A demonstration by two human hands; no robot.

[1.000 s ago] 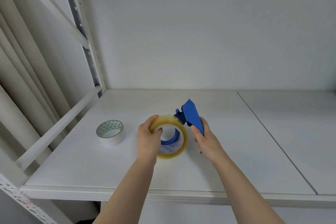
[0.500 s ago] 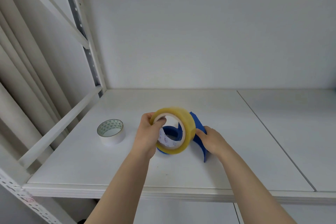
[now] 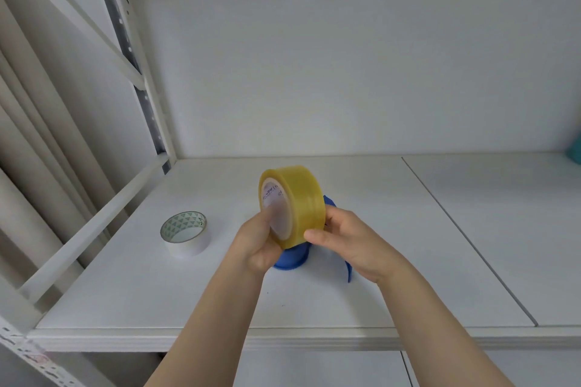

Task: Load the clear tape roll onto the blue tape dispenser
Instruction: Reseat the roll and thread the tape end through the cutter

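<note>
head view: we record both hands meeting over the shelf (image 3: pixel 188 292).
left hand (image 3: pixel 256 245): thumb on the core face, fingers curled under; it grips the clear tape roll (image 3: pixel 298 204).
right hand (image 3: pixel 349 242): wrapped round the blue tape dispenser (image 3: pixel 292 258), thumb on the roll's outer band.
clear tape roll: on edge between both hands, above the dispenser's hub.
seating: we cannot tell.
white tape roll (image 3: pixel 185 232): flat, left of the grip, apart.
</note>
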